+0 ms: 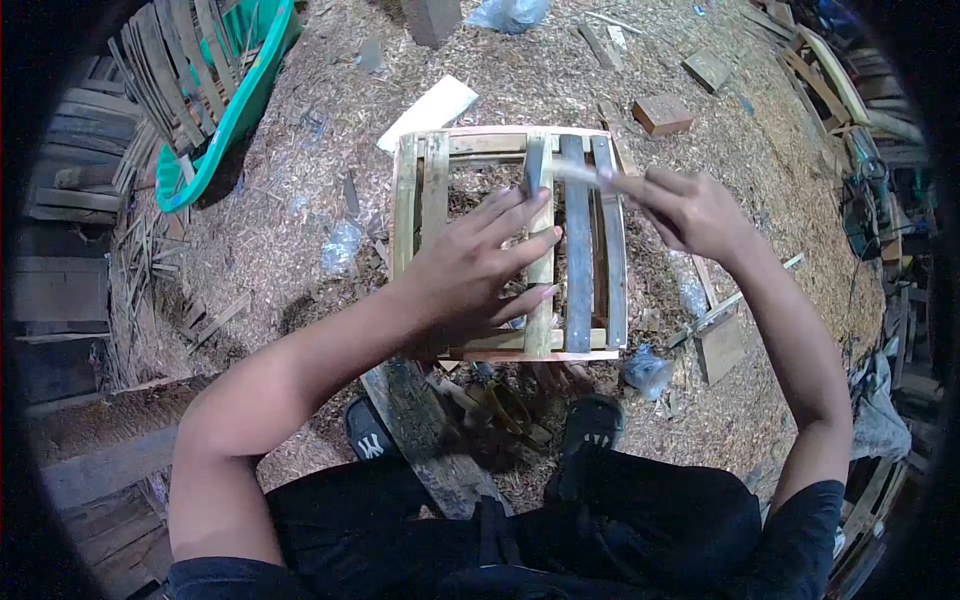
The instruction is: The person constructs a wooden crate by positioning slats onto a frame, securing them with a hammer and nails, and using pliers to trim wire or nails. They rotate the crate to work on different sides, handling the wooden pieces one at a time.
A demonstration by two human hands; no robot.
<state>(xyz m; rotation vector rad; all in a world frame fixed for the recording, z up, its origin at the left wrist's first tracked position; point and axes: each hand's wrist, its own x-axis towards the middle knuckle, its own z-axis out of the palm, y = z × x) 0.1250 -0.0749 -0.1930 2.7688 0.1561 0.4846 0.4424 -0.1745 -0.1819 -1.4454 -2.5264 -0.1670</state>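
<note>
A slatted wooden crate frame (435, 190) stands on the ground before me, with pale and grey-dark slats across it. My left hand (490, 250) lies over its middle, fingers spread, fingertips on the pale middle slat (540, 265). Whether a nail is beneath those fingertips is too small to tell. In my closed right hand (690, 210) is a hammer (535, 165), its handle smeared by motion. The dark hammer head is over the far end of the middle slat, close to my left fingertips. Right of that slat runs a grey slat (577, 260).
Wood shavings cover the ground (300, 240). A green tub (225, 130) full of thin wood strips stands at upper left. A wood block (662, 114) and a white board (430, 112) lie beyond the frame. A plank (425, 430) lies between my feet.
</note>
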